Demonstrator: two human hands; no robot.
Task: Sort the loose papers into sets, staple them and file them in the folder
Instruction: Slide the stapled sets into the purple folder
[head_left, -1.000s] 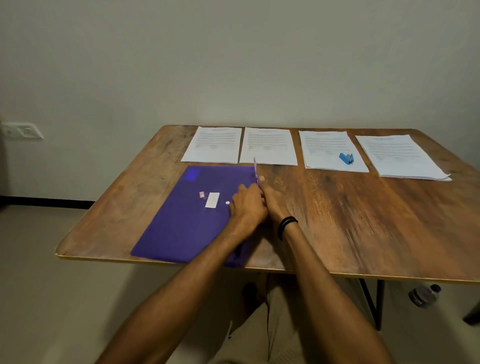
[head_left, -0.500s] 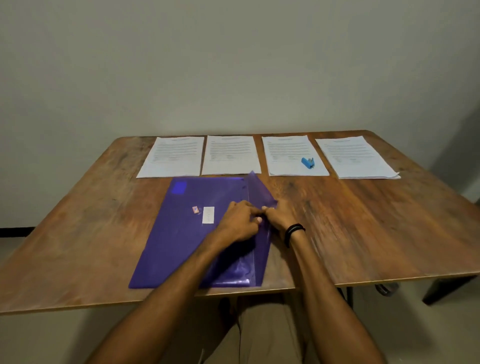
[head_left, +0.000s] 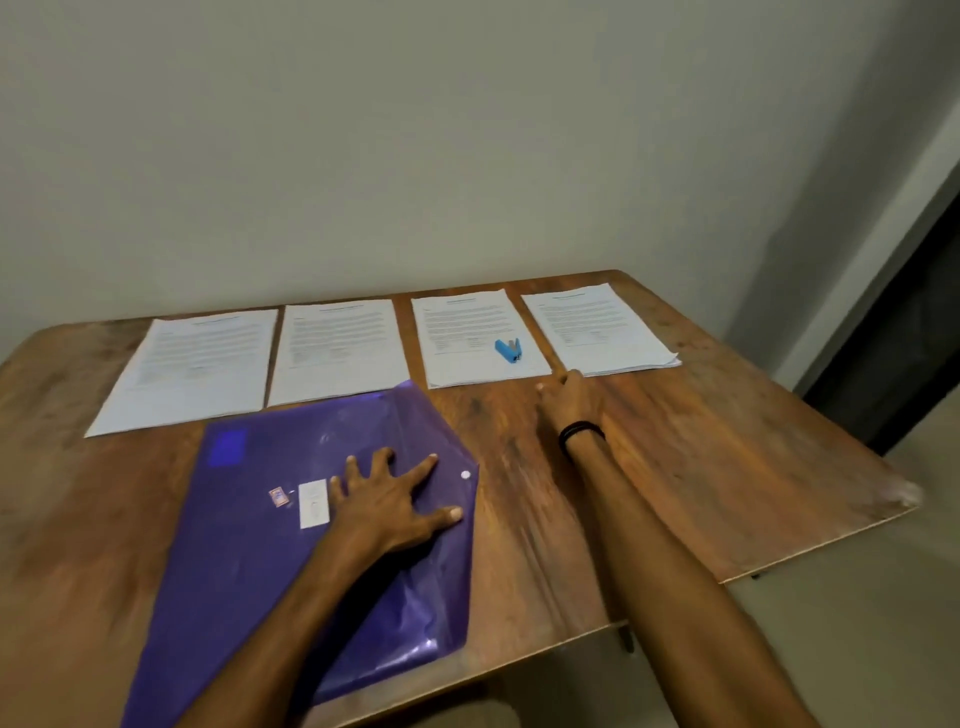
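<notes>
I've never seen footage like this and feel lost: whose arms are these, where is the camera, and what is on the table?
There is no machine here. The arms belong to a person, and the single picture comes from a camera worn on their head, looking forward and down.

The left hand lies flat, fingers spread, on a purple folder whose flap is open to the right. The right hand, with a black band at the wrist, reaches toward the row of papers at the far side of the wooden table.

There are four sets of papers side by side, and a small blue stapler rests on the third set from the left. Neither hand holds anything.
</notes>
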